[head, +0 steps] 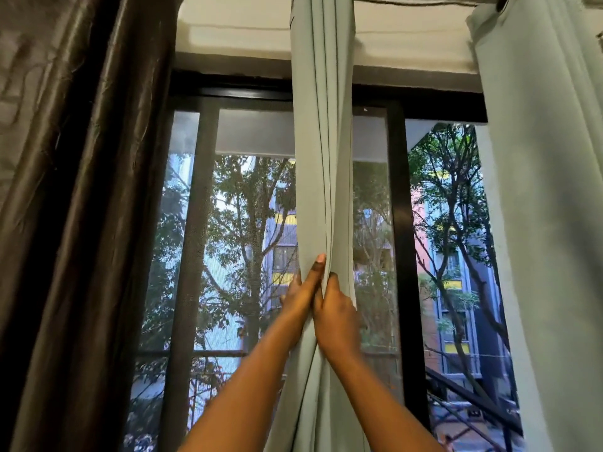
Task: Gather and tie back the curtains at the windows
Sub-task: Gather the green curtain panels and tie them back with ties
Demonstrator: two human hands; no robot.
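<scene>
- The window (248, 256) fills the wall ahead, a tall dark-framed unit with black uprights and a fine mesh screen over its left panes; trees and coloured apartment blocks show through the glass.
- Above its top edge runs a pale plastered lintel (235, 27), lit from below.
- Down the window's left edge hangs a dark brown satin curtain (75, 190), glossy and creased, covering that side from top to bottom.
- At the window's right edge hangs a pale green curtain panel (548, 223), loose and broad, with a metal eyelet (501, 3) showing at its top corner.
- In the middle of the window hangs the gathered pale green curtain (321, 125), bunched into a narrow column with thin dark lines running down its folds; it blocks the centre of the glass.
- Two bare forearms reach up from the lower edge to that column, one on each side.
- The left hand (301, 295) lies against the bundle's left side, thumb pointing straight up along the cloth, the other fingers wrapped behind it out of sight.
- The right hand (336, 308) grips the bundle's right side just beside the left, fingers curled into the folds, squeezing the cloth between both hands.
</scene>
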